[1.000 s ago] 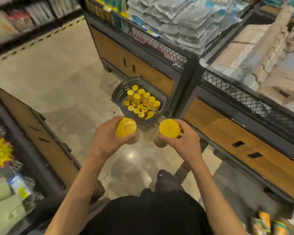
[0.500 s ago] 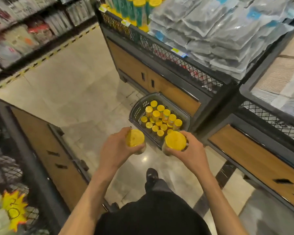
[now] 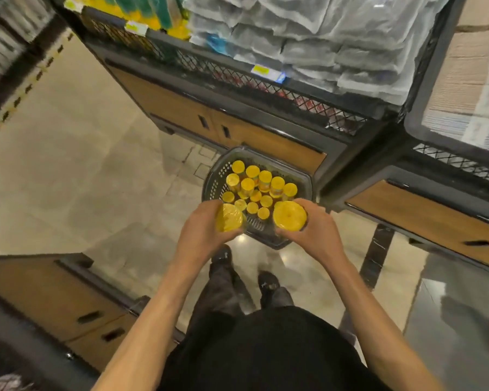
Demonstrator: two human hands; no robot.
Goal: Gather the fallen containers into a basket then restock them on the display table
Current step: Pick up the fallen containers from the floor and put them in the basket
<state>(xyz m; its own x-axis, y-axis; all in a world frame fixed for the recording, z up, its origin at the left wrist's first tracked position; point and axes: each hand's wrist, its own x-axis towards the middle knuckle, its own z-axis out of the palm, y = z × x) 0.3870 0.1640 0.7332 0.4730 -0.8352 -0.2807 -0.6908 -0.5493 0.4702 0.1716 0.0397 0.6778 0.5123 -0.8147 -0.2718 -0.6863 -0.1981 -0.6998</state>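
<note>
Looking straight down, so mostly yellow lids show; the bodies of the two held containers are hidden under lids & fingers. Left hand (image 3: 201, 235) grips one yellow-lidded container (image 3: 228, 221), fingers curled round its side. Right hand (image 3: 316, 232) grips a second container (image 3: 290, 215) the same way. Both are held over the near edge of the basket (image 3: 213, 184), apart from each other.

The basket is dark w/ slotted walls and sits on the floor (image 3: 82, 165) just in front of the display table (image 3: 237, 134); the hands cover part of its near rim. Inside stand a dozen-plus more containers (image 3: 251, 187), upright, packed close. Labels are too small & blurred to read.

Price tags (image 3: 261, 70) on the table's mesh rail are yellow & white, writing unreadable. On the table top lie grey plastic packets (image 3: 308, 38). Top left are blurred green-and-yellow goods (image 3: 153, 9), cut off by the frame. Top right is a second bin (image 3: 469, 80) w/ pale flat packs, also cut off.

The floor is glossy beige tile w/ a glare spot. Lower left is a wood-fronted cabinet (image 3: 54, 300) w/ slot handles. Dark shoes (image 3: 268, 280) show below the basket.
</note>
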